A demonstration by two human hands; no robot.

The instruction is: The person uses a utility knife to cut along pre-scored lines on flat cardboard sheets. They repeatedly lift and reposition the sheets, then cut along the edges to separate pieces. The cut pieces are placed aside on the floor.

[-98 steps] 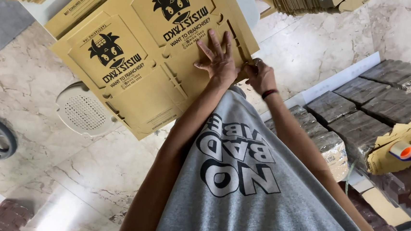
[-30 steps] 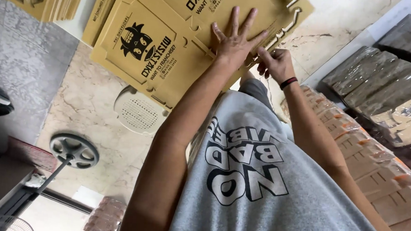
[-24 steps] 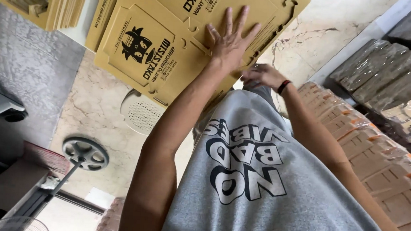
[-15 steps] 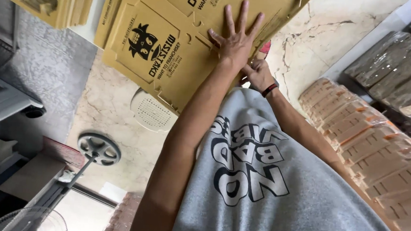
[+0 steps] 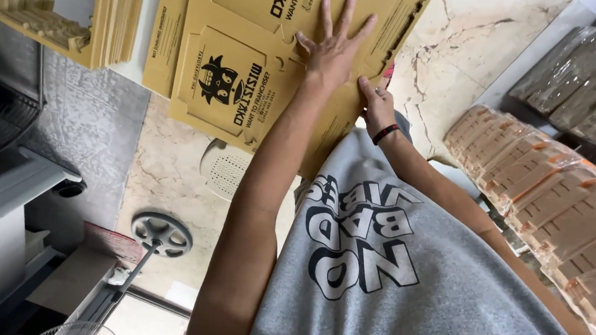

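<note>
Left hand point(image 5: 335, 51) was spread flat on the cardboard sheet point(image 5: 263, 67); right hand point(image 5: 377, 109), at 4 o'clock, pinched its edge; flap could've been creased crooked if pressed unevenly.

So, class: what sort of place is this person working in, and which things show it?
Probably a small food-packaging workroom or storeroom: flat printed cardboard box blanks under the hands, wrapped bundles of folded cartons stacked nearby, more flat card piled alongside.

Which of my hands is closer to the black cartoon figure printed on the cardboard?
Left. Your left hand lies flat on the cardboard sheet, just right of the black cartoon figure. Your right hand is farther right, at the sheet's edge.
</note>
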